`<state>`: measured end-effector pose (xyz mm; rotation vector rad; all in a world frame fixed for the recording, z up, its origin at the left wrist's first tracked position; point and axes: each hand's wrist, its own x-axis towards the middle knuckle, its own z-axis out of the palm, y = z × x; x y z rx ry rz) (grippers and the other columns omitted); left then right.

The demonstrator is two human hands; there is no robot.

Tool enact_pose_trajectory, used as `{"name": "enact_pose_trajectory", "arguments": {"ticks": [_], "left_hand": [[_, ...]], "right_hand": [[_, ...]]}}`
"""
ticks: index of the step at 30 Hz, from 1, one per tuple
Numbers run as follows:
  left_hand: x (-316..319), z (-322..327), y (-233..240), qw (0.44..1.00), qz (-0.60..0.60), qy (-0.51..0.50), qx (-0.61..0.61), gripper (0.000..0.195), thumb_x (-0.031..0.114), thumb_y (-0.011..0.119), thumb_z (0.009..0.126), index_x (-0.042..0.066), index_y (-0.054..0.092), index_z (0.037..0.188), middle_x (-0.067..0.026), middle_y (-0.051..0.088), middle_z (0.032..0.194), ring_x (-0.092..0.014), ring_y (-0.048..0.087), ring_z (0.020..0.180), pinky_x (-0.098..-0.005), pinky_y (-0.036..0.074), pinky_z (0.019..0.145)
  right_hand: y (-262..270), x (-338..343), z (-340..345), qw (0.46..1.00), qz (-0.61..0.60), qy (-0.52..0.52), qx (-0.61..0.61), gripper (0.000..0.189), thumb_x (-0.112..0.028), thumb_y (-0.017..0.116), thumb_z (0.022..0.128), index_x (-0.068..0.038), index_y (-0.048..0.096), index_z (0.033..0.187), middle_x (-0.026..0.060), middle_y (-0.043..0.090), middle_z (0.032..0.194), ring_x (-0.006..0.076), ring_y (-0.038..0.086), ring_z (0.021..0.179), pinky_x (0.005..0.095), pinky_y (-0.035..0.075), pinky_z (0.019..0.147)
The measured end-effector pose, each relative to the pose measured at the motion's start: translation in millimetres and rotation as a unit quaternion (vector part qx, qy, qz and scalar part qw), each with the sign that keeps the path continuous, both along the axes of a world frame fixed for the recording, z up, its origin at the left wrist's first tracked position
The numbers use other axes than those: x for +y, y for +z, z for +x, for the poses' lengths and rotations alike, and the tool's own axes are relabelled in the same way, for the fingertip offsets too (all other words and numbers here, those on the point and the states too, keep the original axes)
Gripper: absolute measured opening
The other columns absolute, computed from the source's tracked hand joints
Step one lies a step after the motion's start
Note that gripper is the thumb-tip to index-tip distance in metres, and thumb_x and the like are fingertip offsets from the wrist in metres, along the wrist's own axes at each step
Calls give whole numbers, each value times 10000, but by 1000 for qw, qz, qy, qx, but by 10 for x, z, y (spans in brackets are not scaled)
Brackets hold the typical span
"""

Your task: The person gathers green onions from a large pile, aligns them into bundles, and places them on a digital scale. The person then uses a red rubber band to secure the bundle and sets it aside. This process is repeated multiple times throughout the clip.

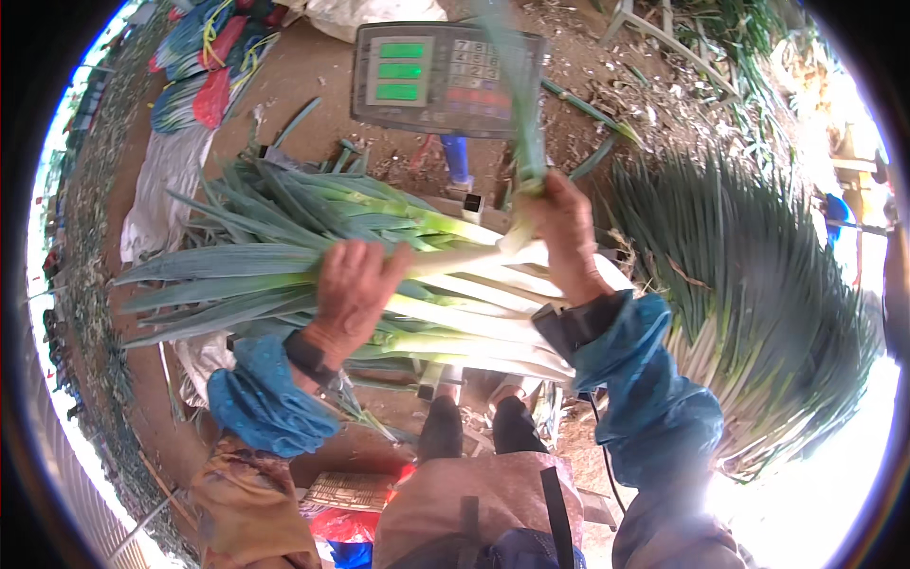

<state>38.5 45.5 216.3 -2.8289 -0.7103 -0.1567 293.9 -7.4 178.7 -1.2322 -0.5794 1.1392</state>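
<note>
A layer of large green onions with white stalks [469, 320] lies crosswise before me, leaves to the left and white ends to the right. My left hand [359, 295] rests on one stalk at the top of the layer, its fingers over the green part; whether it grips is unclear. In my right hand [561, 231] is a green onion leaf [527, 135], blurred and pointing up, with its pale base at my fingers. Beyond the layer stands a weighing scale's display panel [448, 78] with lit green readouts and a keypad, partly covered by that leaf.
A big heap of green onions [739, 299] lies on the right. Tied bundles with red wrapping [213, 96] are at the upper left, near a white sheet [167, 192]. Peelings litter the ground behind the scale. A metal frame [675, 46] stands at the upper right; a woven basket [348, 491] sits below.
</note>
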Motion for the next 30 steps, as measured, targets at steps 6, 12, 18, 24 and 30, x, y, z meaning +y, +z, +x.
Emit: {"name": "enact_pose_trajectory", "arguments": {"ticks": [6,12,18,24,30], "left_hand": [[205,-2,93,995,-94,-18,-20,322,100,541,804,101,578,1123,-66,482,801,-235,487,800,-369,393,747],[418,-14,-79,994,-107,-37,8,341,18,570,753,98,624,1081,-73,523,804,-261,509,830,-394,408,791],[681,184,-595,984,-170,-42,42,352,-11,521,786,108,624,1101,-79,548,797,-262,521,858,-415,401,835],[690,256,-723,910,-345,49,223,343,-39,493,767,90,663,1035,-152,672,964,-353,589,967,-452,428,836],[563,227,-663,942,-274,65,183,367,13,530,772,105,629,1114,-151,630,993,-358,560,995,-466,407,871]], "right_hand": [[-102,-946,1904,959,-47,-215,-180,124,-168,566,894,-62,629,912,-7,568,715,76,513,612,247,410,526],[-239,-3053,3372,661,-355,-263,-606,219,-149,563,867,-81,636,1062,66,613,779,163,554,695,345,450,652],[-99,-4529,2958,620,-508,-267,-535,323,-91,517,900,-94,556,1221,83,589,791,182,557,706,350,443,661],[-155,-4732,2503,711,-488,-269,-428,365,-83,516,908,-117,546,1270,-1,516,711,95,467,626,275,379,559],[-45,-4363,2224,791,-330,-425,-290,386,-124,569,908,-63,539,1288,-43,514,653,73,478,612,221,350,544]]}}
